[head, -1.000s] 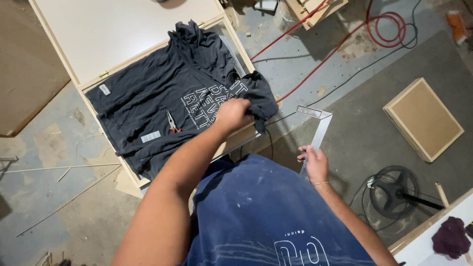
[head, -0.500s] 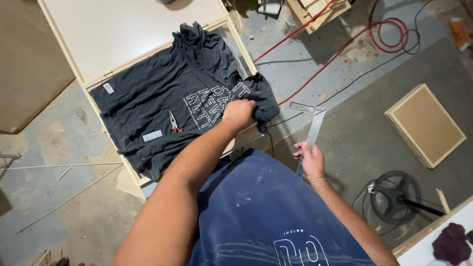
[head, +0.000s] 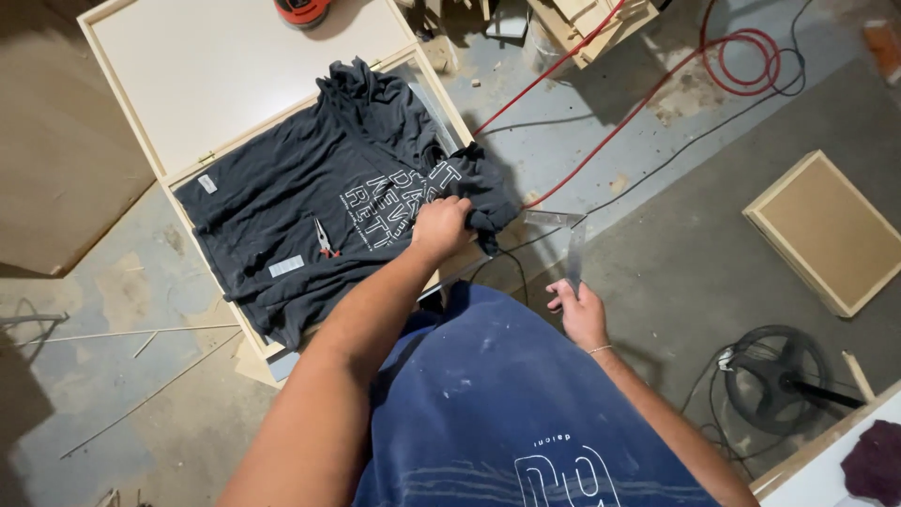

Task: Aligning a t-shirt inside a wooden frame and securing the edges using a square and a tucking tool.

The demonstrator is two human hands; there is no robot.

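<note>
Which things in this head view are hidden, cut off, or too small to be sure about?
- Orange tool: cut off by the top edge.
- Panel under the dark shirt: the cloth hides its surface.
- Left hand: its grip on the shirt's fold hides the fingertips.
- Metal square in the right hand: thin and blurred.
- Dark red cloth: cut off by the right edge.

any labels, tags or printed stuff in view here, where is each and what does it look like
Printed graphic: on the dark grey t-shirt, just left of the left hand; block of white lettering.
Upper tag: near the shirt's left edge; small white rectangle.
Lower tag: near the shirt's lower edge, beside the red-handled pliers; small pale rectangle.
White print: on the blue garment the person wears, at the bottom of the view.
No packages, signs or screens.
</note>
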